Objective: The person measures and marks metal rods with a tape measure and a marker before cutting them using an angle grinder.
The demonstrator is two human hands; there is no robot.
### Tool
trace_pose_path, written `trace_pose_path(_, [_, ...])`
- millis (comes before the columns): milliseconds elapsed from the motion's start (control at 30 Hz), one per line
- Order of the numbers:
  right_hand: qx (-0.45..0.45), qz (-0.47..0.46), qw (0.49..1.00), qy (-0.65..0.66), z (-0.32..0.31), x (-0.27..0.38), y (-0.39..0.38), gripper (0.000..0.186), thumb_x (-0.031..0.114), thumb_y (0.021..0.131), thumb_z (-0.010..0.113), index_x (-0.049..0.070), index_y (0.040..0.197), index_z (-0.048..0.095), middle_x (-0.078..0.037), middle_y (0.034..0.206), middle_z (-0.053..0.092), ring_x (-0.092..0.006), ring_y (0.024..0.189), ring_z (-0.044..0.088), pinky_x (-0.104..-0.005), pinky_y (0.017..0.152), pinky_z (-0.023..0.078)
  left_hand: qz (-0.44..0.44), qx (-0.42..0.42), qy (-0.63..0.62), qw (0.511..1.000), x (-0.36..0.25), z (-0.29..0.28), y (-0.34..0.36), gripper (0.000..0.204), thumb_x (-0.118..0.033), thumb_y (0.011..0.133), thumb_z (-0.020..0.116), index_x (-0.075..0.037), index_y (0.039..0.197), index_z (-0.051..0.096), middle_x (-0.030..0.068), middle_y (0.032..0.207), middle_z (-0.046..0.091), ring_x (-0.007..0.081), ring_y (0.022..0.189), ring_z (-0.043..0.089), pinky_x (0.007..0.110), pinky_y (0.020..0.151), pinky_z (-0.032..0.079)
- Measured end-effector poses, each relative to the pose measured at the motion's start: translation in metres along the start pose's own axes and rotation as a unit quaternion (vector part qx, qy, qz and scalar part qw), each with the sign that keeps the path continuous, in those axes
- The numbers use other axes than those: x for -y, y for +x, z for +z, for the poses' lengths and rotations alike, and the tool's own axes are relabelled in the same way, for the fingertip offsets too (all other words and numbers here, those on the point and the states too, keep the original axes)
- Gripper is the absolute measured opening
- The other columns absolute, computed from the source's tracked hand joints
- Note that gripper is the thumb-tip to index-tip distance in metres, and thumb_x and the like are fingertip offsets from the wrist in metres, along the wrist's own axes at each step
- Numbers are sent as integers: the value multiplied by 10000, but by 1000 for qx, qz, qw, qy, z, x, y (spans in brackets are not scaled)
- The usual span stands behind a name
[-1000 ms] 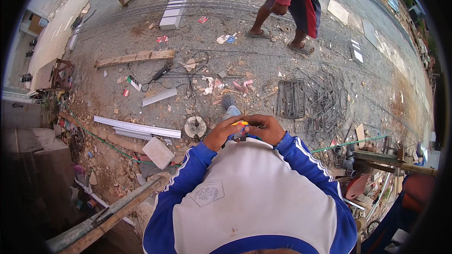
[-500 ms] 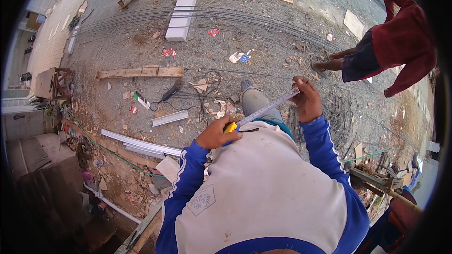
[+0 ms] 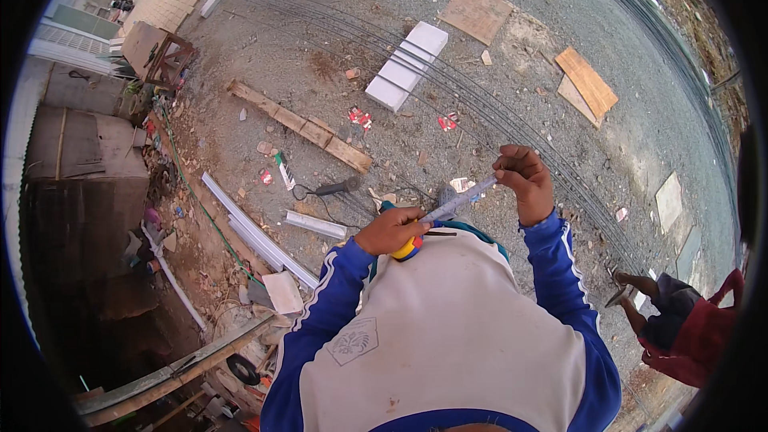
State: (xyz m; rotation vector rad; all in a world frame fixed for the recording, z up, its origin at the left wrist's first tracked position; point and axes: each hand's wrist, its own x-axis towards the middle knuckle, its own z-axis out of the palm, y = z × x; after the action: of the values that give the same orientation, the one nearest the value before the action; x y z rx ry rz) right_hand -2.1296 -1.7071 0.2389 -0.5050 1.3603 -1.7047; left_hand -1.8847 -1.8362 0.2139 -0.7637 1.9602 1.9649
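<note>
Yellow-cased tape measure [image 3: 408, 249], drawn partly out between two bare hands.

Its rounded case, with red and dark blue patches, sits at the person's waist, gripped in the left hand [image 3: 392, 230], whose fingers cover much of it; a thin black strap [image 3: 442, 234] juts rightward. The pale, narrow blade [image 3: 460, 202] slants up and right above gravel ground [image 3: 288, 64], its far end pinched between the thumb and fingers of the right hand [image 3: 528, 184].

White block [image 3: 412, 60] under dark rods [image 3: 472, 90], wooden plank [image 3: 298, 124]; orange-brown board [image 3: 588, 82], person in red [image 3: 694, 342]
</note>
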Motion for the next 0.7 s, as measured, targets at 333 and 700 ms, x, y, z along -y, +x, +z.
trace_pose_path(333, [-185,44,982,-1,-26,17,121,257,129,836,617,10,1061,577,-59,887,625,-120,781,590,-250,693,482,18,40,74,996,-66,-87,141,304,-267,898,533,15,894,646,60,798,640,122,759,574,261,715,439])
trace_pose_path(700, [-391,72,899,184,-22,-73,248,253,259,875,618,8,860,637,-37,716,621,-89,632,562,-238,587,454,-100,186,210,955,-114,-256,292,277,-243,845,578,28,829,633,62,710,593,110,680,526,268,639,426])
